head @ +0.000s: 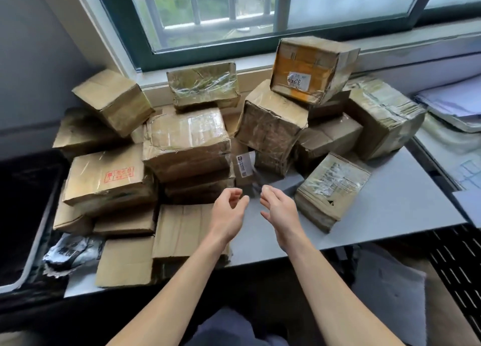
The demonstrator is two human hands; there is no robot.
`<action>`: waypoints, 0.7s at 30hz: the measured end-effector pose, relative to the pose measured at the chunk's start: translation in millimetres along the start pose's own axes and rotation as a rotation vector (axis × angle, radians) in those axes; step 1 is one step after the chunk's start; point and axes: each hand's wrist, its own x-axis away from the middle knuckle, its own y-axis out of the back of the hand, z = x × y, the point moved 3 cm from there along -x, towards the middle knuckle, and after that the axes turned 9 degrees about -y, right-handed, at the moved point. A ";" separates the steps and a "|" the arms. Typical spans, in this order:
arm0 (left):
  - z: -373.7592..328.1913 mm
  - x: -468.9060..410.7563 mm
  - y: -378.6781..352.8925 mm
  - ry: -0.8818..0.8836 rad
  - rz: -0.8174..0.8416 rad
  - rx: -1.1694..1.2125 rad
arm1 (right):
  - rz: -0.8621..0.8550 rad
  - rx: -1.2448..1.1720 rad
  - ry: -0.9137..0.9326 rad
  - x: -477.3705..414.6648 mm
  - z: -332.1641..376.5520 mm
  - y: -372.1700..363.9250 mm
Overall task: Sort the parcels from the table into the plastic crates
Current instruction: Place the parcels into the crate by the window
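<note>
Several taped brown cardboard parcels are piled on a grey table [390,205] under a window. A large taped parcel [186,143] tops the middle stack. One with a red stamp [106,180] lies at the left, and one with a yellow face and white label [309,69] sits highest at the back. A small parcel with a white label [243,167] stands in the gap just beyond my hands. My left hand [229,212] and my right hand [279,210] hover side by side over the table's front, palms facing, fingers apart, holding nothing.
A dark plastic crate [23,215] stands at the left of the table. A black-and-white plastic bag [70,254] lies at the front left corner. Stacked papers [453,106] rest on a second surface at the right. A slotted black panel [458,265] is at the lower right.
</note>
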 end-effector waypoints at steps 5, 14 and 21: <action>-19.4 -37.2 -34.7 -0.051 0.060 0.063 | -0.088 -0.003 0.031 -27.6 27.3 31.5; -46.3 -80.5 -101.9 -0.093 0.161 0.158 | -0.210 -0.044 0.000 -60.5 45.6 95.5; -26.1 -85.6 -151.0 0.056 0.205 0.070 | -0.299 -0.023 -0.033 -90.9 51.4 144.8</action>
